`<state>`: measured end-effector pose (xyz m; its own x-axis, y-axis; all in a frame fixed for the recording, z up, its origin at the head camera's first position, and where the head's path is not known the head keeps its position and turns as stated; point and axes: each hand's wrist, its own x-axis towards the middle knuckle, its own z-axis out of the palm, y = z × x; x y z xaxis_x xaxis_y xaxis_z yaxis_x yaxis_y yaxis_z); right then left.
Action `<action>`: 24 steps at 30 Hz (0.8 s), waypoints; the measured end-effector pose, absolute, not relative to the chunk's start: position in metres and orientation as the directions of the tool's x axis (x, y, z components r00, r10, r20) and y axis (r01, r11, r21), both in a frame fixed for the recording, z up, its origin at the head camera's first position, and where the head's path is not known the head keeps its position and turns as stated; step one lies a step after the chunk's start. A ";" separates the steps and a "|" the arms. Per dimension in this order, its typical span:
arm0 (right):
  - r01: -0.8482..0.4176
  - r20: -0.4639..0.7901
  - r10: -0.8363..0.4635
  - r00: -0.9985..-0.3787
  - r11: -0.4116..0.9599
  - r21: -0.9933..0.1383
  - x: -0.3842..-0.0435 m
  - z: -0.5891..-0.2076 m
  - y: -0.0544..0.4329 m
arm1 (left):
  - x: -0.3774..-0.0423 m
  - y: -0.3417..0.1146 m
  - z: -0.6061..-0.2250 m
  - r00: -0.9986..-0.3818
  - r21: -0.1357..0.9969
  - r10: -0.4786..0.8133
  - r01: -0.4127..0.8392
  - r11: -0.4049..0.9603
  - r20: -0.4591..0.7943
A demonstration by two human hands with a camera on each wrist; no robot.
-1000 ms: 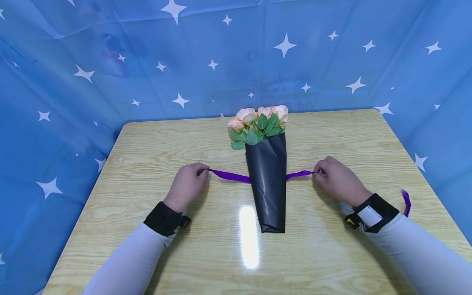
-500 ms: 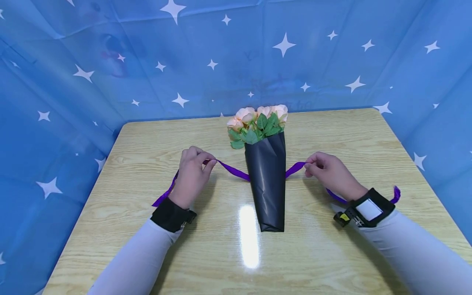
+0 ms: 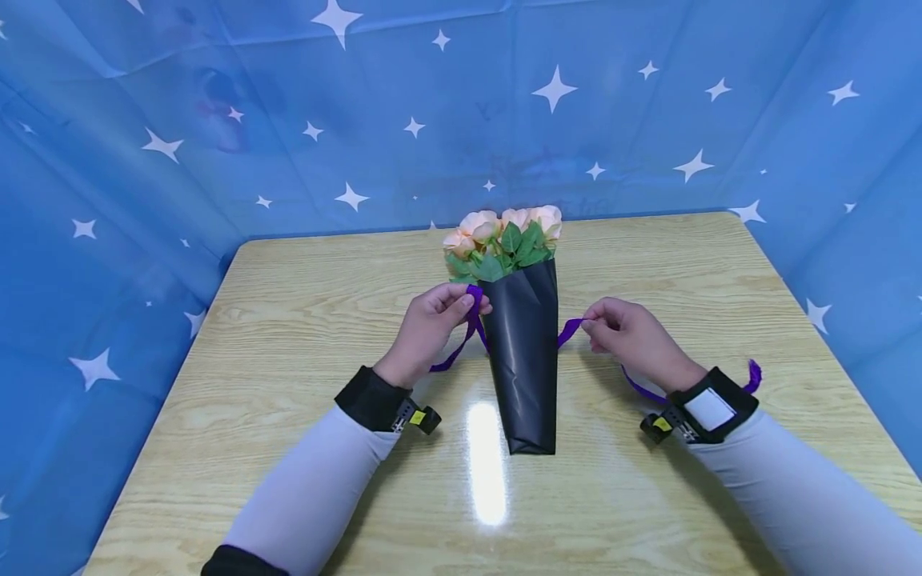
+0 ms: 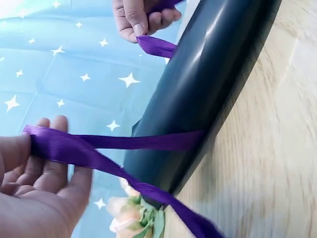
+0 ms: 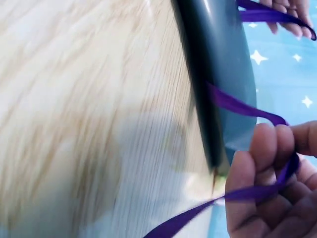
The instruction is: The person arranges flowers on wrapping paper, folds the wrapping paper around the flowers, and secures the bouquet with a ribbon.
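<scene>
Purple ribbon (image 3: 570,330) under black-wrapped bouquet (image 3: 524,352); left hand (image 3: 426,328) pinches one side, right hand (image 3: 635,338) pinches other.

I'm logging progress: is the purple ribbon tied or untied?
Untied: the ribbon runs under the bouquet, left hand and right hand holding its sides apart, no knot showing.

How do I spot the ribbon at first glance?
On the wooden table lies a bouquet in black wrapping. The ribbon emerges from both sides of it, pinched by the left hand and right hand; its vivid purple sets it apart from the black wrapping.
</scene>
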<state>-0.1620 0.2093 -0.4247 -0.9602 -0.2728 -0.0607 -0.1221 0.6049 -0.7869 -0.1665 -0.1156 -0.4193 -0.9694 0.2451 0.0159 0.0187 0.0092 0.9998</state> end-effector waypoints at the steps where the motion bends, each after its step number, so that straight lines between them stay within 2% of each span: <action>1: -0.122 -0.062 -0.272 -0.960 0.609 -0.784 -0.162 -0.425 0.212 | -0.167 -0.113 -0.420 -0.971 1.000 0.238 0.018 -0.010 0.020; 6: -0.110 -0.091 -0.272 -0.958 0.642 -0.759 -0.162 -0.423 0.227 | -0.171 -0.101 -0.424 -0.980 0.997 0.199 0.000 -0.074 0.015; 9: -0.113 -0.134 -0.293 -0.947 0.693 -0.713 -0.160 -0.418 0.238 | -0.173 -0.093 -0.423 -0.982 0.999 0.186 0.016 -0.049 0.025; 13: -0.159 -0.171 -0.325 -0.930 0.776 -0.611 -0.156 -0.405 0.252 | -0.177 -0.080 -0.421 -0.978 0.998 0.205 0.041 -0.054 0.051; 16: -0.185 -0.172 -0.353 -0.920 0.777 -0.601 -0.151 -0.393 0.255 | -0.179 -0.071 -0.421 -0.972 0.997 0.230 0.030 -0.065 0.044; 20: -0.231 -0.134 -0.408 -0.903 0.724 -0.650 -0.144 -0.376 0.246 | -0.181 -0.057 -0.425 -0.970 0.996 0.242 0.053 0.078 0.032; 24: -0.342 -0.044 -0.485 -0.873 0.674 -0.655 -0.136 -0.357 0.230 | -0.183 -0.044 -0.429 -0.961 0.967 0.273 0.117 0.225 0.052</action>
